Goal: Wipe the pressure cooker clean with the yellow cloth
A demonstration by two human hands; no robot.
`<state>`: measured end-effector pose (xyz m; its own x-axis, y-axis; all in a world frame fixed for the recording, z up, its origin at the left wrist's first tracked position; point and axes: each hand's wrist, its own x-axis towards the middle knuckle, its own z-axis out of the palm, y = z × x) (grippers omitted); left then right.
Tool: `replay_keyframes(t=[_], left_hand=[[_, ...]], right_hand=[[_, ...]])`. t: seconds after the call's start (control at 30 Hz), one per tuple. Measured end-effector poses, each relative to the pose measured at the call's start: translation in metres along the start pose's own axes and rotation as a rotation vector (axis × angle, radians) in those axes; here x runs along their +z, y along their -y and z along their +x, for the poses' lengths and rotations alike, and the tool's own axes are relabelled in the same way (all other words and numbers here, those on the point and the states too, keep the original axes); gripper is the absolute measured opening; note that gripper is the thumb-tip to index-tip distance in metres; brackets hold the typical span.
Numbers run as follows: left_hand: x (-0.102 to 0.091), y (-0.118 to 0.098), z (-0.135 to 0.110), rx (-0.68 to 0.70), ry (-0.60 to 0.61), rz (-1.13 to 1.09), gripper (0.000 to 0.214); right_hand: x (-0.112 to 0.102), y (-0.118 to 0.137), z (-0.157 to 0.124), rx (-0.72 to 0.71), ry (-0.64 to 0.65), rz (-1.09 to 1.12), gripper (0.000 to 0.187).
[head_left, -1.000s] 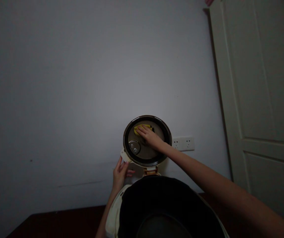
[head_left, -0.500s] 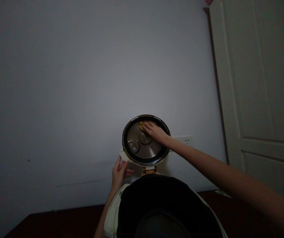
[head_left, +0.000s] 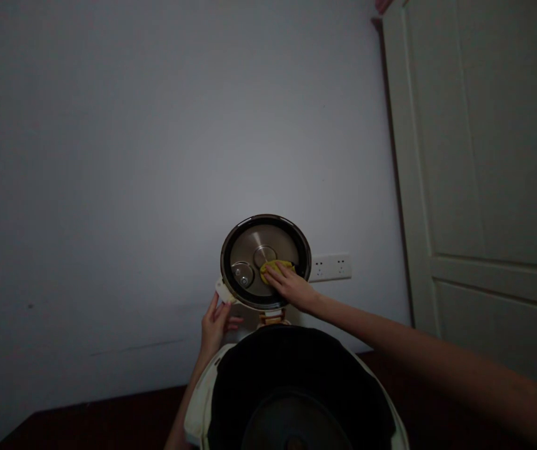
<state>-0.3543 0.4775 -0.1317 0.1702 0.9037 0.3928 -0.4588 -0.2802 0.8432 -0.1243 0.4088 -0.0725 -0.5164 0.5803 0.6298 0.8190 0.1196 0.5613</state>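
Note:
A white cooker (head_left: 197, 403) with a dark inner cavity stands in front of me, its round lid (head_left: 249, 242) raised on the rear hinge. The lid's metal inner face is turned toward me, with a small round valve part at its lower left. My right hand (head_left: 291, 286) presses a yellow cloth (head_left: 281, 265) flat on the lower right of that face. Beside the lid's lower left edge, my left hand (head_left: 216, 320) grips a white tab (head_left: 224, 292) of the lid between thumb and fingers; some of its other fingers stretch out behind.
A pale wall rises behind the cooker, with a white socket strip (head_left: 331, 267) right of the lid. A light panelled door (head_left: 493, 187) fills the right side. The cooker stands on a dark red-brown surface (head_left: 104, 419).
My right hand has moved the yellow cloth down from the upper part of the lid's inner face to its lower right. My left hand keeps its hold on the tab. The view has shifted slightly.

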Motion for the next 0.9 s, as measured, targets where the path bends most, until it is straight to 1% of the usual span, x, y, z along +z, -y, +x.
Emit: replay_keyframes(t=[0.13, 0.27, 0.33, 0.47, 0.57, 0.67, 0.77, 0.9], left_hand=[[-0.001, 0.003, 0.003, 0.000, -0.014, 0.007, 0.076], [0.001, 0.002, 0.002, -0.005, -0.021, 0.027, 0.074], [0.001, 0.000, 0.001, -0.011, -0.022, 0.031, 0.073], [0.001, -0.001, 0.000, -0.011, -0.018, 0.023, 0.077], [0.000, 0.000, 0.002, -0.009, -0.018, 0.017, 0.078], [-0.002, 0.004, 0.004, -0.005, -0.021, 0.014, 0.078], [-0.004, 0.006, 0.006, 0.002, -0.018, 0.007, 0.078], [-0.004, 0.006, 0.006, -0.012, -0.028, 0.013, 0.078]], right_hand=[[-0.006, -0.008, 0.007, -0.104, 0.015, -0.026, 0.048], [-0.008, -0.006, 0.023, -0.265, 0.039, -0.017, 0.040], [-0.009, -0.007, 0.029, -0.309, 0.052, -0.016, 0.036], [-0.009, -0.013, 0.032, -0.336, 0.053, 0.020, 0.036], [-0.007, -0.017, 0.032, -0.328, 0.021, 0.070, 0.038], [-0.008, -0.017, 0.039, -0.318, -0.014, 0.104, 0.041], [-0.012, -0.015, 0.058, -0.336, -0.040, 0.095, 0.042], [-0.021, -0.016, 0.095, -0.338, -0.052, 0.045, 0.038]])
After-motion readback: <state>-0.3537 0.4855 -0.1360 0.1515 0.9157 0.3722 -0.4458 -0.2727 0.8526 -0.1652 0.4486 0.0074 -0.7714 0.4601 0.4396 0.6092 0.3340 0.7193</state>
